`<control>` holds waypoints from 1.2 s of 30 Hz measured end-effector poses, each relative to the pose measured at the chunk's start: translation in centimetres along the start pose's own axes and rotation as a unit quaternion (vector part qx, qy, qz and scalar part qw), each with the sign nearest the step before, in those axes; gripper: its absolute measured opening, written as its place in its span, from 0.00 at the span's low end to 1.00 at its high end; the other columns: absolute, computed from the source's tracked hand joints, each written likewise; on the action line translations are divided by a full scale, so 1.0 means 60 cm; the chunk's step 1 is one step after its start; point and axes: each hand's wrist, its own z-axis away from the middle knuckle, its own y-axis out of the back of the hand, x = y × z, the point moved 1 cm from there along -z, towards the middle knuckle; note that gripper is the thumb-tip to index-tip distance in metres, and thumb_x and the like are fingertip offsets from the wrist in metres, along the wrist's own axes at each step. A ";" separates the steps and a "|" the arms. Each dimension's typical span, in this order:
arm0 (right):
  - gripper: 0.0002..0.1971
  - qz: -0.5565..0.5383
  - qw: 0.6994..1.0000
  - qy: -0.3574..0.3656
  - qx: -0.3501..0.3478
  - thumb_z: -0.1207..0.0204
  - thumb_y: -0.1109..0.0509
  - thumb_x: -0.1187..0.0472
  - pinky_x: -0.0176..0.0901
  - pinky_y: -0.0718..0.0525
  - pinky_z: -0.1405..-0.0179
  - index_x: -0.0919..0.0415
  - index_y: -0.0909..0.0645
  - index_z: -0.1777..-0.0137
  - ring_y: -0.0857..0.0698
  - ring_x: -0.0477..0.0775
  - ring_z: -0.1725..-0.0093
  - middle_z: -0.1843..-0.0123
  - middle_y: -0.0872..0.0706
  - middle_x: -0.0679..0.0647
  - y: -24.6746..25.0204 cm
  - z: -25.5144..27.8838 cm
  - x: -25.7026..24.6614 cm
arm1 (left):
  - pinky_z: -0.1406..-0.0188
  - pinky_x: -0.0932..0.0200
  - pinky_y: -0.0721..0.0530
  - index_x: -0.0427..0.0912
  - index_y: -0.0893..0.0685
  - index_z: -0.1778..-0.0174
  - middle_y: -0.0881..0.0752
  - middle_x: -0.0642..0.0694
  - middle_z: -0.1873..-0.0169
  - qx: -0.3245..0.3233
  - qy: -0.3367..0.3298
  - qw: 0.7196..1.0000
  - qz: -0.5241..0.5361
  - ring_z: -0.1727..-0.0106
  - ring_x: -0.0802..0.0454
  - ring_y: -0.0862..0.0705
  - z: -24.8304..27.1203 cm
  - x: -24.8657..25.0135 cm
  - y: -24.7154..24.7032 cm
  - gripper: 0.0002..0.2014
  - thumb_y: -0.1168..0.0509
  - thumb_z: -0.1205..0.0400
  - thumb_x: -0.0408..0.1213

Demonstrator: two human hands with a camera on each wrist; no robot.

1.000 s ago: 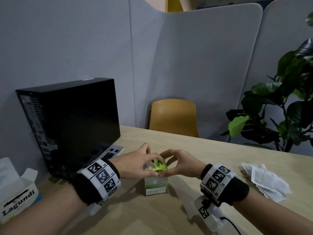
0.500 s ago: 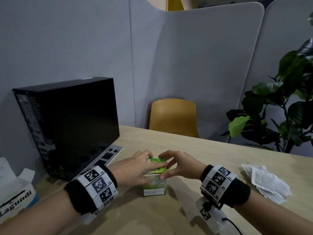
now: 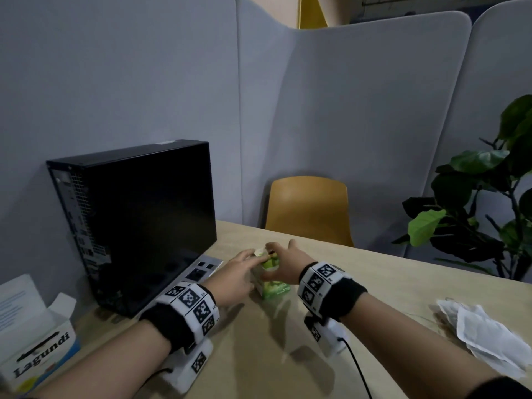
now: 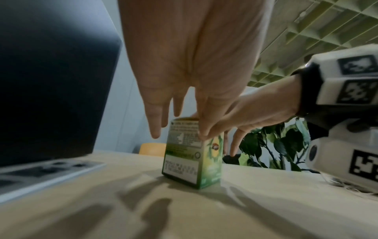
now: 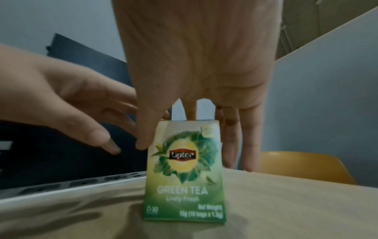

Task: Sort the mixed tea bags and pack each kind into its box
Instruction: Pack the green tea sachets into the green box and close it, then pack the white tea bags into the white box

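A small green tea box (image 3: 273, 289) stands upright on the wooden table (image 3: 374, 298), its lid down. In the right wrist view its front (image 5: 184, 186) reads Lipton Green Tea. My right hand (image 3: 277, 263) holds the box's top from above, thumb on the near left edge and fingers (image 5: 235, 145) down the far side. Straight fingers of my left hand (image 3: 244, 263) lie on the lid, one fingertip (image 4: 202, 134) pressing its corner. An open white Lagundi box (image 3: 37, 341) sits at the near left. Several white tea bags (image 3: 483, 332) lie in a pile at the right.
A black computer tower (image 3: 138, 223) stands close to the left of the box, with a grey panel (image 3: 201, 272) flat at its foot. A yellow chair (image 3: 309, 211) and a leafy plant (image 3: 475, 211) are beyond the table's far edge. Grey partitions enclose the desk.
One second ago my fingers worked at the raised flap on top of the green box. The lid is now down, both hands lie over it, and the box has turned a little.
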 end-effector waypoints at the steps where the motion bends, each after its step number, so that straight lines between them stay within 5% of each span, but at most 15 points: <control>1: 0.39 0.012 1.000 -0.011 0.002 0.32 0.30 0.38 0.57 0.20 0.38 0.50 0.39 0.23 0.20 0.67 0.38 0.29 0.36 0.63 -0.001 -0.012 -0.006 | 0.23 0.59 0.40 0.53 0.37 0.21 0.43 0.49 0.19 0.014 0.006 1.000 -0.006 0.20 0.51 0.40 0.004 -0.006 0.009 0.31 0.39 0.20 0.29; 10: 0.35 0.079 0.996 -0.016 0.026 0.27 0.31 0.43 0.57 0.20 0.45 0.52 0.42 0.25 0.20 0.67 0.38 0.31 0.30 0.63 -0.018 -0.043 -0.013 | 0.37 0.64 0.32 0.52 0.26 0.29 0.28 0.54 0.32 0.150 0.046 0.987 -0.034 0.31 0.57 0.30 0.096 -0.056 0.111 0.21 0.36 0.19 0.39; 15: 0.43 0.184 0.979 -0.035 0.083 0.27 0.42 0.31 0.63 0.24 0.39 0.42 0.62 0.19 0.33 0.68 0.26 0.19 0.45 0.59 -0.014 -0.008 -0.041 | 0.45 0.62 0.28 0.51 0.19 0.42 0.23 0.52 0.46 0.237 0.086 0.966 -0.066 0.43 0.56 0.24 0.182 -0.091 0.186 0.11 0.34 0.21 0.40; 19: 0.32 0.143 0.964 0.101 0.199 0.22 0.47 0.36 0.59 0.25 0.38 0.47 0.46 0.21 0.30 0.62 0.29 0.26 0.33 0.57 -0.018 0.042 -0.122 | 0.41 0.44 0.23 0.52 0.19 0.46 0.22 0.48 0.48 0.321 0.173 0.920 -0.144 0.41 0.46 0.22 0.271 -0.138 0.251 0.09 0.33 0.22 0.42; 23: 0.22 -0.013 0.954 0.272 0.128 0.22 0.37 0.49 0.53 0.24 0.35 0.51 0.31 0.29 0.28 0.58 0.32 0.31 0.28 0.54 -0.056 0.089 -0.234 | 0.35 0.39 0.30 0.55 0.23 0.37 0.23 0.44 0.37 0.283 0.300 0.877 -0.247 0.33 0.41 0.28 0.330 -0.182 0.282 0.18 0.33 0.23 0.43; 26: 0.23 -0.020 0.930 0.363 0.054 0.23 0.35 0.58 0.59 0.22 0.37 0.57 0.31 0.28 0.25 0.64 0.34 0.31 0.30 0.58 -0.102 0.107 -0.337 | 0.33 0.41 0.31 0.57 0.25 0.34 0.24 0.45 0.36 0.257 0.294 0.881 -0.268 0.30 0.44 0.30 0.345 -0.204 0.277 0.21 0.34 0.22 0.37; 31: 0.31 0.108 0.908 0.400 -0.063 0.23 0.36 0.66 0.55 0.20 0.46 0.53 0.41 0.21 0.23 0.64 0.33 0.22 0.36 0.54 -0.162 0.102 -0.468 | 0.32 0.44 0.27 0.50 0.21 0.37 0.21 0.42 0.40 0.280 0.253 0.904 -0.201 0.34 0.45 0.27 0.351 -0.221 0.274 0.18 0.35 0.22 0.31; 33: 0.25 0.169 0.907 0.376 -0.082 0.22 0.35 0.63 0.55 0.20 0.43 0.53 0.32 0.25 0.22 0.65 0.33 0.25 0.29 0.57 -0.174 0.096 -0.482 | 0.34 0.45 0.25 0.49 0.21 0.37 0.21 0.42 0.39 0.272 0.251 0.914 -0.167 0.35 0.45 0.25 0.352 -0.223 0.270 0.16 0.35 0.21 0.35; 36: 0.14 0.166 0.925 0.341 -0.016 0.19 0.39 0.58 0.53 0.21 0.47 0.52 0.20 0.37 0.18 0.66 0.39 0.36 0.20 0.62 -0.165 0.098 -0.466 | 0.45 0.51 0.21 0.48 0.20 0.39 0.22 0.42 0.40 0.253 0.238 0.933 -0.096 0.39 0.46 0.22 0.349 -0.217 0.255 0.15 0.33 0.21 0.45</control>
